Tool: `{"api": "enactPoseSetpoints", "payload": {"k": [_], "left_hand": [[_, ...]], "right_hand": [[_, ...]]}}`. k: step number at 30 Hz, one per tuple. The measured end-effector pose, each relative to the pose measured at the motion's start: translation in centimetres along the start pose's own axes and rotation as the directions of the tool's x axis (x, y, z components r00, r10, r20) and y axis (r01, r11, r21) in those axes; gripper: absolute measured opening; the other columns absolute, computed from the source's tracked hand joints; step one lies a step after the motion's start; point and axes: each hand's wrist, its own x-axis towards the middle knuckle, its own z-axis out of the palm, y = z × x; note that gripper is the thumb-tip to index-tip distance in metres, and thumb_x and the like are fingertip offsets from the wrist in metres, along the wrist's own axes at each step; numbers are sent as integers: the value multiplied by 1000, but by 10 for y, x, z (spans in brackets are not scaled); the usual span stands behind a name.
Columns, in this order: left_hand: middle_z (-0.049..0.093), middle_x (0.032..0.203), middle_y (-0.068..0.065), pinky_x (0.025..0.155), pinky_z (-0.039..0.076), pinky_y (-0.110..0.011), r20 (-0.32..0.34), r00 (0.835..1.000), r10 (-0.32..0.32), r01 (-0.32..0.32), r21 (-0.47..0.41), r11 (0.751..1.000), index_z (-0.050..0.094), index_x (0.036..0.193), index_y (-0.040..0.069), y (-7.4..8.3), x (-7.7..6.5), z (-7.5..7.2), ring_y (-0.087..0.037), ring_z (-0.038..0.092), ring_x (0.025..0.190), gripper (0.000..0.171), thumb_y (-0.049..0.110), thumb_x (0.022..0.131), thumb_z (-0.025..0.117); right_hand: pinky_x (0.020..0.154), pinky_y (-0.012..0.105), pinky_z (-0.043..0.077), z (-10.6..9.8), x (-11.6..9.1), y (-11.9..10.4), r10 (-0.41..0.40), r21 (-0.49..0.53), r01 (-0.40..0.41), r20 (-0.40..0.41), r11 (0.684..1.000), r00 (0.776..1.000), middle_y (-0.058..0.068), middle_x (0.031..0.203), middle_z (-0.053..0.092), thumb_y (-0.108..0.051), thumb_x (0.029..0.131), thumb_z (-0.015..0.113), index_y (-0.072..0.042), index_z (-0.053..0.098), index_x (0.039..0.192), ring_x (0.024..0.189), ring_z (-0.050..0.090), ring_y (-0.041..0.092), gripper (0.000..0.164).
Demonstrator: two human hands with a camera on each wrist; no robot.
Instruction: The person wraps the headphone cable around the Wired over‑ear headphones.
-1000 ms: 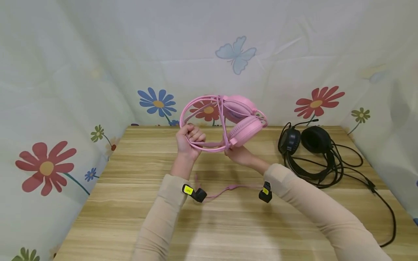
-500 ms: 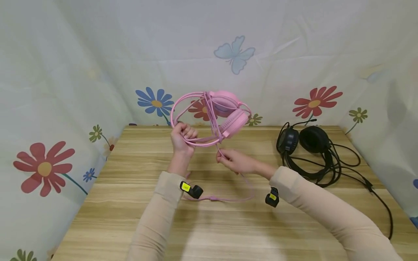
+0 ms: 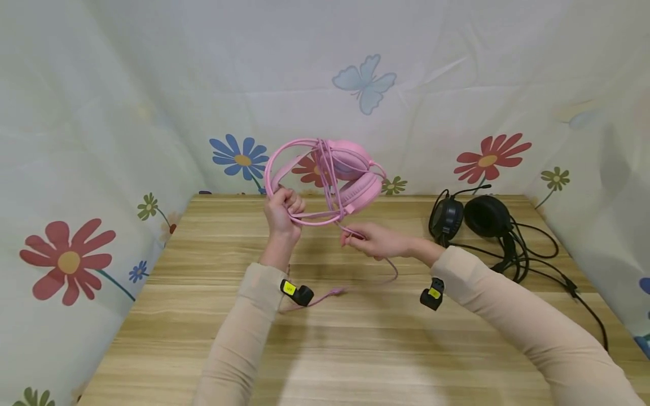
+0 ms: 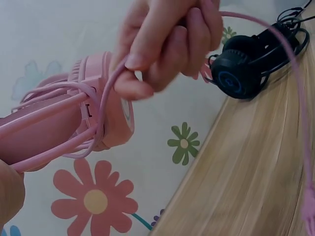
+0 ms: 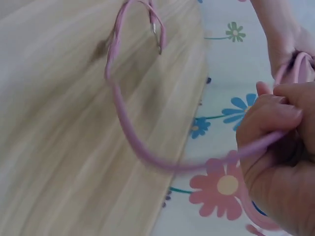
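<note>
Pink headphones [image 3: 361,193] are held up above the far part of the table, with cable loops [image 3: 327,169] wound across the headband by the ear cups. My left hand [image 3: 284,211] grips the headband at its curved end. Just below the ear cups, my right hand [image 3: 373,239] pinches the pink cable [image 4: 109,91], which runs from the headband into the fingers. Past that hand the loose cable [image 5: 129,132] hangs in a curve over the table. In the right wrist view its end, with a metal plug [image 5: 160,44], shows near the top.
Black headphones [image 3: 487,217] with a boom microphone lie at the table's right rear, partly behind the right sleeve. Their black cable [image 3: 584,301] trails along the right side. A flowered cloth [image 3: 426,113] hangs behind the wooden table [image 3: 167,316].
Both hands and the pink headphones have shifted left and slightly up. The right hand has drawn away from the headband, pulling a length of cable taut between them.
</note>
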Motion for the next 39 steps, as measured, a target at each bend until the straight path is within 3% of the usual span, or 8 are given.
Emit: {"api": "enactPoseSetpoints", "payload": {"k": [3, 7, 12, 19, 25, 32, 39], "left_hand": [[27, 44, 7, 41, 16, -20, -3, 1000, 18, -18, 37, 999, 29, 54, 16, -1, 2, -3, -6, 21, 37, 33, -7, 78, 33], [27, 43, 7, 42, 13, -24, 8, 999, 46, -47, 99, 994, 31, 53, 15, -3, 2, -8, -7, 20, 37, 32, -9, 76, 34], [27, 41, 7, 41, 13, -25, 27, 999, 43, -46, 144, 988, 35, 54, 13, -7, 1, -13, -6, 22, 36, 30, -9, 74, 35], [31, 43, 6, 39, 21, -20, 34, 999, 17, -23, 209, 978, 37, 61, 13, -9, -1, -14, -6, 25, 36, 23, -8, 71, 39], [31, 43, 5, 38, 21, -20, 53, 998, 22, -36, 281, 959, 37, 62, 12, -9, -3, -15, -7, 26, 36, 21, -8, 70, 40], [33, 44, 6, 38, 23, -20, 36, 999, 19, -30, 319, 947, 39, 64, 12, -4, -3, -17, -8, 27, 37, 19, -6, 70, 41], [33, 44, 5, 39, 22, -22, 1, 998, 64, -60, 340, 938, 41, 64, 11, 3, 1, -15, -9, 27, 38, 18, -7, 70, 42]], "right_hand": [[47, 21, 33, -9, 0, -1, -85, -145, 79, -41, 986, 996, -4, 68, 47, -13, 98, 40, -6, 58, 102, 50, 35, 5, 20], [54, 20, 35, -23, -2, -6, -210, -333, 171, -86, 927, 974, -5, 75, 53, -10, 95, 47, -9, 61, 94, 57, 37, 4, 14], [51, 20, 32, -39, -3, -13, -278, -454, 208, -94, 866, 956, -7, 64, 46, -11, 90, 56, -14, 62, 88, 53, 35, 3, 7], [50, 20, 31, -54, 0, -23, -329, -614, 225, -59, 756, 943, -7, 64, 50, -11, 85, 62, -15, 67, 85, 55, 37, 3, 6], [51, 23, 29, -61, -3, -30, -292, -683, 177, -55, 709, 955, -7, 63, 44, -12, 83, 62, -15, 62, 81, 57, 36, 6, 4], [48, 22, 26, -64, -5, -37, -202, -768, 81, -63, 635, 977, -7, 60, 40, -20, 82, 65, -16, 52, 73, 53, 34, 7, 15], [48, 23, 25, -68, -6, -43, -158, -784, 65, -43, 617, 987, -8, 57, 35, -25, 82, 66, -14, 49, 70, 51, 31, 7, 24]]}}
